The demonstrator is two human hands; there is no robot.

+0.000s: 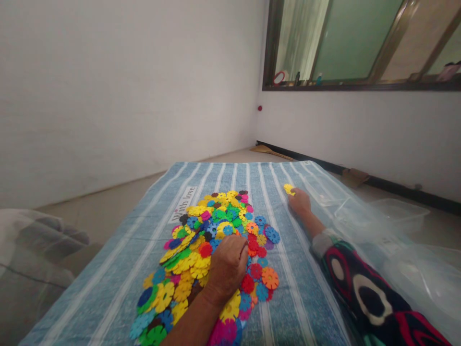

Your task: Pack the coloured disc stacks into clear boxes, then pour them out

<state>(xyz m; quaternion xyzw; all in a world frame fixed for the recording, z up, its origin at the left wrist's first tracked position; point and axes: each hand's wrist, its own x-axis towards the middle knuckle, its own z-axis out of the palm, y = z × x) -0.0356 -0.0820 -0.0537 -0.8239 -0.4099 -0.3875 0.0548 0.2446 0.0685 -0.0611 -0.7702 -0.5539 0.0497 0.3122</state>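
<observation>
A long heap of colourful notched plastic discs (194, 262), shaped like flowers, lies on the striped blue cloth (137, 259). My left hand (227, 264) rests over the middle of the heap with its fingers curled in. Its fingertips are out of sight, so what they grip, if anything, does not show. Apart from the heap, on the right side of the cloth, my right hand (299, 201) pinches a yellow flower disc (289, 189). Clear plastic containers stand just to the right of that hand.
A clear plastic box (399, 211) and other see-through containers line the right edge. Translucent plastic (29, 254) sits at the lower left. Beyond the table, a broom (270, 151) and brown cardboard (355, 177) lie on the floor by the wall.
</observation>
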